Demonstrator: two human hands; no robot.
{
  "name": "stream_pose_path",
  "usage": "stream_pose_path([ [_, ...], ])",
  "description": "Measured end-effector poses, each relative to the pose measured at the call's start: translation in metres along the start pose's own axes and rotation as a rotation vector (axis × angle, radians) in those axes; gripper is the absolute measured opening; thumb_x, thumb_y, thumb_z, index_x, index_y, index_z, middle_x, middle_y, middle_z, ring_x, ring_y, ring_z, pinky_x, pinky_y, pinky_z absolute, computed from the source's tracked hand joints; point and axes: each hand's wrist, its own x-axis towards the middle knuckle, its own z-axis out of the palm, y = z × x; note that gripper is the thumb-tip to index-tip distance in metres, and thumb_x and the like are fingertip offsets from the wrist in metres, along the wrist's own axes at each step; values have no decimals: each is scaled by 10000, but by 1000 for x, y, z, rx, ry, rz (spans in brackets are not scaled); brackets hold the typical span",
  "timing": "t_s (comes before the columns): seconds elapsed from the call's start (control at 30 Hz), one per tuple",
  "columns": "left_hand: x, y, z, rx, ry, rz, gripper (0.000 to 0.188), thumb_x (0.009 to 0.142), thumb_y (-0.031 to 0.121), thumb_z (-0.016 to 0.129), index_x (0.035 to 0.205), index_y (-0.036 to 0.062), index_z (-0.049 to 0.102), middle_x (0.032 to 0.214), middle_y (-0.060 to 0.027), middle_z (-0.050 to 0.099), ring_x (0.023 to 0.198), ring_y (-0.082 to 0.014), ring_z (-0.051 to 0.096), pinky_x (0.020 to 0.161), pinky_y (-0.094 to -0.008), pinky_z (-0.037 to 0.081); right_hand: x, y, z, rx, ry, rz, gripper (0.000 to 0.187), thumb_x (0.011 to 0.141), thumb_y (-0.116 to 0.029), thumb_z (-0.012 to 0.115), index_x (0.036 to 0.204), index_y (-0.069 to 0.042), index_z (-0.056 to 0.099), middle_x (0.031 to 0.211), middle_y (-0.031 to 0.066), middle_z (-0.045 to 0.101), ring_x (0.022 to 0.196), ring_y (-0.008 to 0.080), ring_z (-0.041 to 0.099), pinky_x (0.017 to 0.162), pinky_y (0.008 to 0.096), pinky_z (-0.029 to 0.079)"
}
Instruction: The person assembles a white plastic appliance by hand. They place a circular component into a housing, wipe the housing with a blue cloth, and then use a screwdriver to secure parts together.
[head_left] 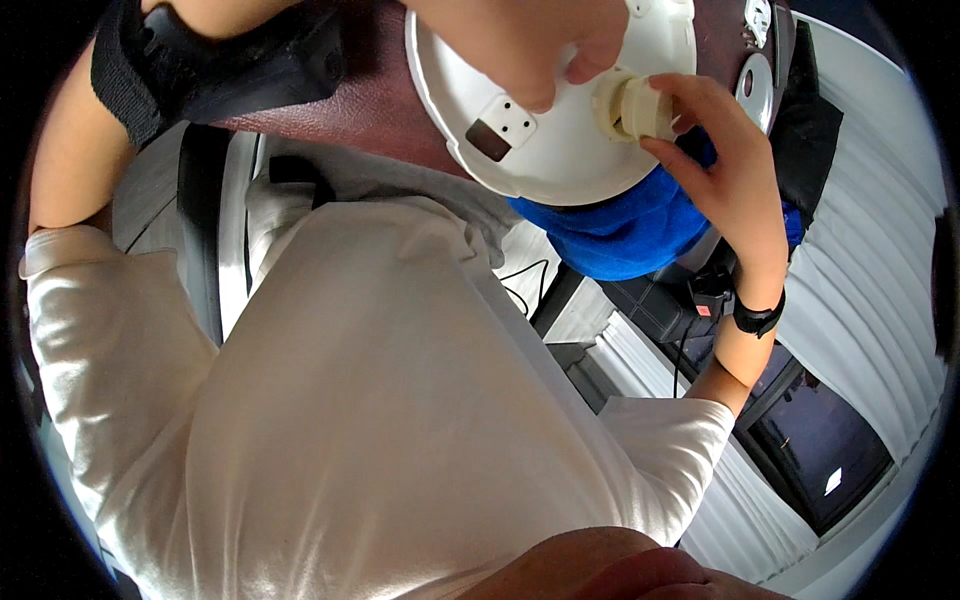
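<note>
A round white plastic base (570, 180) with a raised rim lies in front of me, partly over a bunched blue cloth (640, 235). My right hand (725, 165) holds a short cream-coloured cylindrical part (645, 110) between thumb and fingers. That part is tilted and sits at a round cream seat on the base. Over the base, my left hand (545, 45) has its fingers curled down beside the seat; whatever they hold, if anything, is hidden. A small white plate with dark holes (515, 120) and a dark rectangle (487, 141) show on the base near the left fingertips.
The dark red, leather-like tabletop (385, 110) lies under the base. Toward the right edge are a white disc with a hole (754, 88) and a small white part (758, 22). A black box with a cable (710, 290) is below my right forearm, near white curtains (860, 270).
</note>
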Motion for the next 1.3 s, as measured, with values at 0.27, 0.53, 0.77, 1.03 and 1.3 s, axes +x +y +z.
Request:
stream_pose_path([
  [0.27,3,2,-22,-89,-130,-63,308,878,167,535,1011,-82,658,1089,-207,591,998,-349,612,846,-409,489,-3,-2,2,-62,35,-16,424,774,-116,768,1174,-73,635,1086,118,635,892,311,661,767,364,540],
  [0.53,1,2,-7,14,-51,-46,308,876,164,536,1018,-82,657,1107,-201,588,1010,-347,612,850,-413,491,0,-6,6,-92,11,35,468,757,-135,805,1184,-50,635,1035,106,637,810,226,625,738,301,528],
  [0.77,-2,9,-1,77,2,-64,308,874,161,537,1022,-82,656,1120,-196,586,1019,-345,612,854,-416,491,2,-9,6,-162,-19,22,440,776,-164,784,1173,-60,624,1012,114,632,804,264,641,720,337,532],
  [1.03,3,4,-6,46,-53,-27,292,876,158,537,1002,-78,653,1124,-195,582,1003,-343,612,843,-417,488,0,-7,5,-103,-26,59,448,764,-94,788,1185,-70,637,1101,107,633,826,243,634,760,314,538],
  [1.3,4,5,-5,66,-31,-65,293,880,176,550,1035,-53,650,1135,-163,581,996,-336,615,830,-417,490,-2,-3,5,-98,25,-32,416,795,-68,726,1195,-111,623,1107,97,621,909,320,665,758,366,550],
])
